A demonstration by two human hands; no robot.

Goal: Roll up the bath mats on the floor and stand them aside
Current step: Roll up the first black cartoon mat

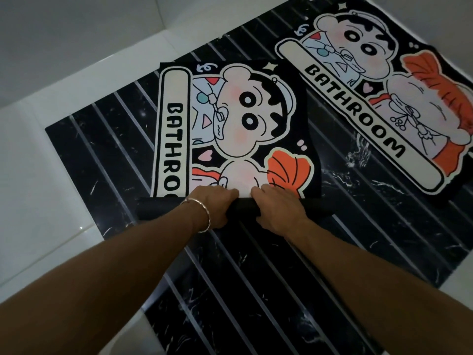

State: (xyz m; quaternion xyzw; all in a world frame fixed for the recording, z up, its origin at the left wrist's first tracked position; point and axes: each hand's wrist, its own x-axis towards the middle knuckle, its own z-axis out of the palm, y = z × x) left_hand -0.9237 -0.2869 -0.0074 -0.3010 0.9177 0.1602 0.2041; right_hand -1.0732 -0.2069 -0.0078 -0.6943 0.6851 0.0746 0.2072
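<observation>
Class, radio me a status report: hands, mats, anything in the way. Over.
Gripping near mat's rolled end: left hand, right hand. Beyond, far mat flat on floor, untouched. Nothing on near mat ahead.

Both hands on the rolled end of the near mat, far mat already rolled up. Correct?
Not quite: in the head view the far mat lies flat, unrolled. The left hand and right hand do grip the rolled end of the near mat.

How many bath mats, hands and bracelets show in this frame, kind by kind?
Bath mats: 2, the partly rolled mat and the flat mat
Hands: 2, the left hand and the right hand, both gripping the roll
Bracelets: 1, the bracelet
Total: 5
</observation>
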